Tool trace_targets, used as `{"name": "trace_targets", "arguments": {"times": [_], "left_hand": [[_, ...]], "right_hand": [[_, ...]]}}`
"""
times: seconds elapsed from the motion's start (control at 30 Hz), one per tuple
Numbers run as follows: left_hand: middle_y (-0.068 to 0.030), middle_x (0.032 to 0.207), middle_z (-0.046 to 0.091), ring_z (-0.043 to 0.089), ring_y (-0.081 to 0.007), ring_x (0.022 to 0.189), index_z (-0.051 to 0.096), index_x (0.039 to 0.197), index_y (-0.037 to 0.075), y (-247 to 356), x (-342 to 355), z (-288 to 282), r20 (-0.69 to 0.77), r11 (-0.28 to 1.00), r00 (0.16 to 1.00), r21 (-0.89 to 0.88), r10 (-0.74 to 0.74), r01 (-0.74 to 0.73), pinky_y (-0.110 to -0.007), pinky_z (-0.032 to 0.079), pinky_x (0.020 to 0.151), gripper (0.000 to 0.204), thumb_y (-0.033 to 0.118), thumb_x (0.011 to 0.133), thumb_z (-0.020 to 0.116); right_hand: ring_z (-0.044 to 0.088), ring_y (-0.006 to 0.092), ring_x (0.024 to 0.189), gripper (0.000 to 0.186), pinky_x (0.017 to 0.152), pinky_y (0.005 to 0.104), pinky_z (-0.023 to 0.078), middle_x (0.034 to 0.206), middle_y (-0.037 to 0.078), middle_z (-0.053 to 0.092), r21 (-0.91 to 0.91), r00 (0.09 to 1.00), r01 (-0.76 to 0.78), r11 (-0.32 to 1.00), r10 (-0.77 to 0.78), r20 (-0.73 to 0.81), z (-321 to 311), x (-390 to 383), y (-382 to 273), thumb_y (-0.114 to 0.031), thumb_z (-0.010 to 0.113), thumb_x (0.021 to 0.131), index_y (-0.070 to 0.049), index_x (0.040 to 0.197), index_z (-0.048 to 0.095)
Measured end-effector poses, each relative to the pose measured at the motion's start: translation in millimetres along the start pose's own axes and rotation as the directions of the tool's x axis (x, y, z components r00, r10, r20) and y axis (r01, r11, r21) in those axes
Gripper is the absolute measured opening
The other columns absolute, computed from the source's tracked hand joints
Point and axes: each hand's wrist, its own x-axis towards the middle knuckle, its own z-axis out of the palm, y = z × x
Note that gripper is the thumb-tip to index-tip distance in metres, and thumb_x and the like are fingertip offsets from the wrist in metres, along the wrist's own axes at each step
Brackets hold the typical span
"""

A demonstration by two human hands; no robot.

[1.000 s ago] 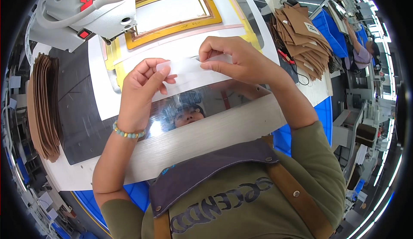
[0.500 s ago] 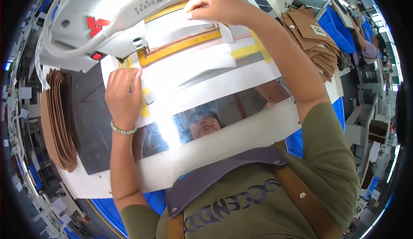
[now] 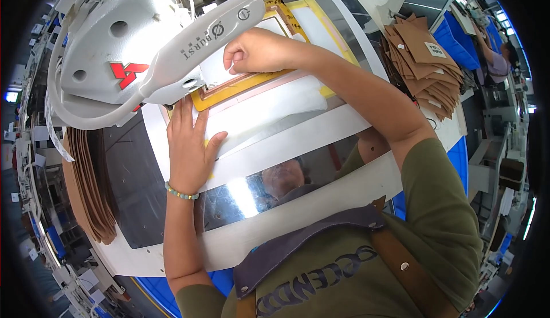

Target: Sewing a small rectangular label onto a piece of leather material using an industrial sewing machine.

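Note:
My left hand [image 3: 192, 140] lies flat with its fingers spread at the near left corner of a yellow-edged template frame [image 3: 232, 90]. The fingertips reach under the edge of a white sewing machine head [image 3: 103, 37]. Over the frame's opening, my right hand [image 3: 259, 52] is closed, with thumb and fingers curled together. A small white bit shows at its fingertips, but I cannot make out what it is. White material [image 3: 219, 70] fills the opening beneath. A translucent white sheet [image 3: 263, 112] with yellow tape lies along the frame's near side.
A pale lamp arm [image 3: 195, 40] hangs over the frame. Brown folded pieces [image 3: 89, 186] stand stacked at the left; more brown pieces [image 3: 421, 60] pile up at the right beside a blue bin [image 3: 458, 40]. A shiny metal plate [image 3: 309, 172] edges the near side. Another person works far right.
My right hand has come down and nearer, from the sheet's far part into the frame's opening. My left hand has opened flat and shifted slightly right. The white flap over the frame no longer shows.

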Motion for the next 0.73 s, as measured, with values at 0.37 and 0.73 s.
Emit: {"name": "trace_targets", "arguments": {"times": [0.37,0.73], "left_hand": [[-0.0286,0.162,0.038,0.031,-0.0467,0.152,0.056,0.147,-0.001,0.5,0.4,3.8,-0.004,0.998,1.0,0.056,-0.023,0.023,-0.056,0.023,0.122,0.074,0.058,0.103,0.051],[-0.028,0.163,0.037,0.028,-0.0469,0.153,0.055,0.148,-0.001,0.1,-0.7,4.2,-0.001,0.997,1.0,0.073,-0.021,0.021,-0.056,0.022,0.124,0.074,0.058,0.104,0.051]], "right_hand": [[0.074,0.0272,0.089,0.016,0.083,0.0398,0.058,0.091,0.01,0.078,-0.097,0.991,-0.025,0.995,0.012,-0.131,4.0,1.8,-1.6,-0.013,0.068,0.084,-0.01,0.095,0.079],[0.074,0.0305,0.093,0.017,0.086,0.0411,0.057,0.094,0.013,0.078,-0.1,0.981,0.073,0.992,-0.09,-0.173,12.5,8.5,6.3,-0.017,0.069,0.086,-0.009,0.097,0.079]]}}
